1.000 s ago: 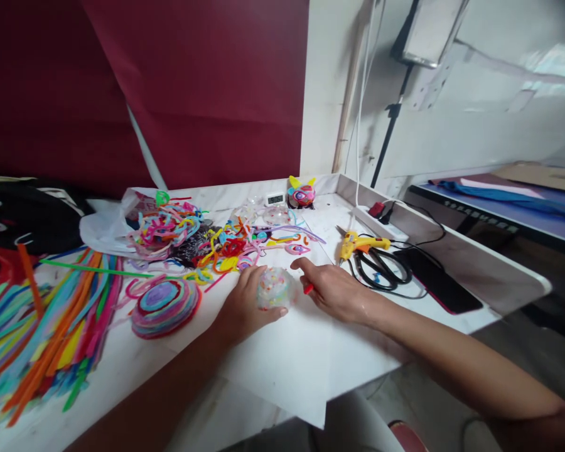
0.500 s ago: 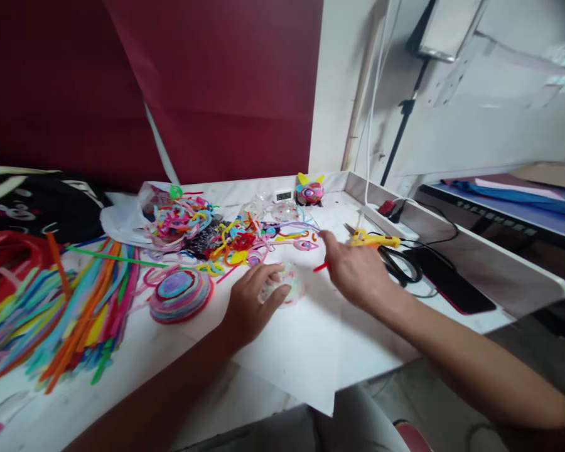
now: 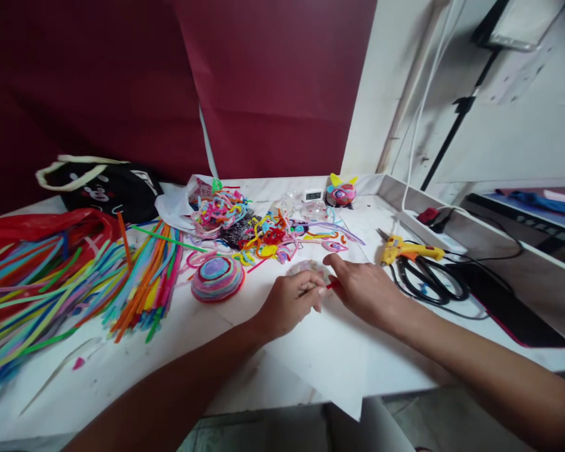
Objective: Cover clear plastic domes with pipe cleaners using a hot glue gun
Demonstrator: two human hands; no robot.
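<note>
My left hand (image 3: 289, 303) is curled over a clear plastic ball (image 3: 308, 270) flecked with colour, which rests on the white sheet (image 3: 320, 351) in the middle of the table. My right hand (image 3: 365, 289) meets it from the right, fingers pinched on a small red piece (image 3: 332, 285) right beside the ball. A coiled multicolour pipe-cleaner dome (image 3: 216, 277) lies just left of my left hand. Bent pipe-cleaner shapes (image 3: 268, 235) are heaped behind the ball.
Long straight pipe cleaners (image 3: 75, 282) fan over the table's left. A yellow glue gun (image 3: 407, 249), black scissors (image 3: 428, 279) and a dark phone (image 3: 508, 304) lie to the right. A black bag (image 3: 106, 185), small clock (image 3: 313, 195) and finished decorated ball (image 3: 341, 191) stand at the back.
My right hand came back from its reach toward the glue gun and joined the left hand at the ball. The view has swung to the left, showing more of the pipe-cleaner pile.
</note>
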